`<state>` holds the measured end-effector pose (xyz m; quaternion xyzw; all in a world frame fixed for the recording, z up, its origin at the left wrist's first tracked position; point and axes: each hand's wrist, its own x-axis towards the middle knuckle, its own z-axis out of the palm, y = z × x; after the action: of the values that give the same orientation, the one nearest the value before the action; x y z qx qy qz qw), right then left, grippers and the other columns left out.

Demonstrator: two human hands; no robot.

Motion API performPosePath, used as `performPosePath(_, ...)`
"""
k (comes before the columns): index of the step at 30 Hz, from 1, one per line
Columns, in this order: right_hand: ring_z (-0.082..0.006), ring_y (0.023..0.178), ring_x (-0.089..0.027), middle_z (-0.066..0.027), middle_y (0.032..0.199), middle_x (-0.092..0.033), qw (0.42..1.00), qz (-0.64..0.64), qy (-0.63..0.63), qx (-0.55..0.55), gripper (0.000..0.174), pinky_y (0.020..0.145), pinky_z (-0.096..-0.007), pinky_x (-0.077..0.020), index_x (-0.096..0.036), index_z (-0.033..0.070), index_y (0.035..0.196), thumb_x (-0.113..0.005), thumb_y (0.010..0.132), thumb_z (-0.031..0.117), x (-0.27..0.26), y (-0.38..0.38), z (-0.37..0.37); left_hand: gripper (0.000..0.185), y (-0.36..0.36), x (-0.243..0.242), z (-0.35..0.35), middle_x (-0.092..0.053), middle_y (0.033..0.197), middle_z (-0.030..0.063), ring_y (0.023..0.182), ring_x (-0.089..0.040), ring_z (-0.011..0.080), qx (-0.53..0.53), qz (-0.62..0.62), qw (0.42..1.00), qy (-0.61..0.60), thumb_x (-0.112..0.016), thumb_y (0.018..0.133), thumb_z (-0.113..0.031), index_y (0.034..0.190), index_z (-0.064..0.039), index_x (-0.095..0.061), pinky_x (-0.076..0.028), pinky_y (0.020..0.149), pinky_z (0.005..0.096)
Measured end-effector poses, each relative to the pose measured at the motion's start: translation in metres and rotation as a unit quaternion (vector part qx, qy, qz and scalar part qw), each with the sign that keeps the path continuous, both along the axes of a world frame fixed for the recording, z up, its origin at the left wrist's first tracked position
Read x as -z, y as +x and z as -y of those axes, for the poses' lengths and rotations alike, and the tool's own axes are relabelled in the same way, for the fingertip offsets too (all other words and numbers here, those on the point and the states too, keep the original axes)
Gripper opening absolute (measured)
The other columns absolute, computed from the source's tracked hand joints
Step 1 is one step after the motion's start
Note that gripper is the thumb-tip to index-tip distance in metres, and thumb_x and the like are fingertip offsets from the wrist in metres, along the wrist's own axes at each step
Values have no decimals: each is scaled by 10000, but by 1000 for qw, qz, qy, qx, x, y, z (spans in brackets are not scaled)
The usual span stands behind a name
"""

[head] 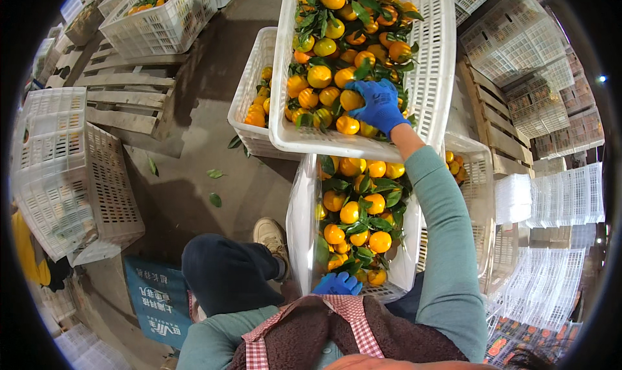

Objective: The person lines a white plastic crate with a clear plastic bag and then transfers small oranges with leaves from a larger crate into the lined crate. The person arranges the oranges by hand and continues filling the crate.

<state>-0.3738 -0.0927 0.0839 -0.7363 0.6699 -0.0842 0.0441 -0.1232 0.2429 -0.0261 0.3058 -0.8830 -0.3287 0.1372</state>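
My right hand (378, 103), in a blue work glove, reaches into the upper white plastic crate (430, 64), its fingers around an orange citrus fruit (352, 100) among others with green leaves. Below that crate, and nearer my body, a lower crate with a white liner (303, 224) holds more leafy citrus fruit (350, 212). My left hand (337, 284), also gloved in blue, lies at the near end of the lined crate beside the fruit; its palm is hidden, so I cannot tell whether it holds anything.
Another crate of fruit (248, 134) sits under the upper crate's left side. Stacked white crates (53, 171) stand at left, near a wooden pallet (126, 98). More crates (515, 44) are stacked on a pallet at right. Loose leaves (215, 200) lie on the floor by my shoe (269, 236).
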Motion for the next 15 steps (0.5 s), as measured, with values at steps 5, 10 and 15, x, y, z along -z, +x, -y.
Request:
performPosePath(5, -145, 1160, -506, -18, 1244, -539, 865, 499, 38, -25, 620, 1013, -299, -408, -520, 85, 1266, -792, 712, 36, -43, 6, -61, 326, 11, -12, 25, -573, 946, 47, 887, -569, 237, 171, 32, 982, -75, -585, 760, -247, 1065, -139, -622, -481, 690, 388)
performPosePath(10, -314, 1134, -548, -108, 1219, -582, 935, 245, 78, -245, 625, 986, -400, -429, -578, 128, 1217, -804, 635, 100, -46, 13, -197, 450, 19, -23, 44, -530, 927, 95, 859, -533, 275, 205, 1, 972, -110, -652, 730, -310, 1115, -87, -588, -453, 626, 414)
performPosePath(15, -265, 930, -581, -40, 981, -581, 909, 10, 158, -386, 453, 751, -367, -492, -565, 245, 1161, -623, 742, 83, 18, 41, -316, 775, 23, -49, 54, -518, 1055, 170, 954, -501, 347, 226, 26, 974, -5, -733, 657, -489, 1266, -61, -517, -443, 839, 432)
